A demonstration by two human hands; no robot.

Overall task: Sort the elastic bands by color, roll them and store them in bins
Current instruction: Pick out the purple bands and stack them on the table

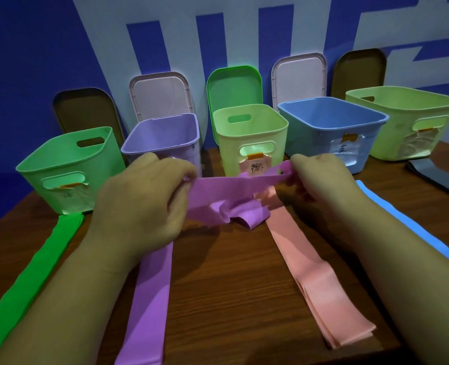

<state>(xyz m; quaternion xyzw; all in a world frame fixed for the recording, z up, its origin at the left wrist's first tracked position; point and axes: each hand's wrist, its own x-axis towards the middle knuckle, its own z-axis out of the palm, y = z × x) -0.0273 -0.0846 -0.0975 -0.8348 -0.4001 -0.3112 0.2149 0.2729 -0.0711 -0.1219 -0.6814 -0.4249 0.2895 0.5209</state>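
Purple band [226, 185] between both hands

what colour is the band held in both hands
Purple: the flat elastic band, gripped by the left hand and right hand; clearest in the head view.

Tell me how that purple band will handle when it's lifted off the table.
Probably floppy: the purple band sags and crumples into folds between the left hand and right hand. Likely light and thin, since pinches at each end hold it up. It should not roll by itself; its loose end lies crumpled on the table.
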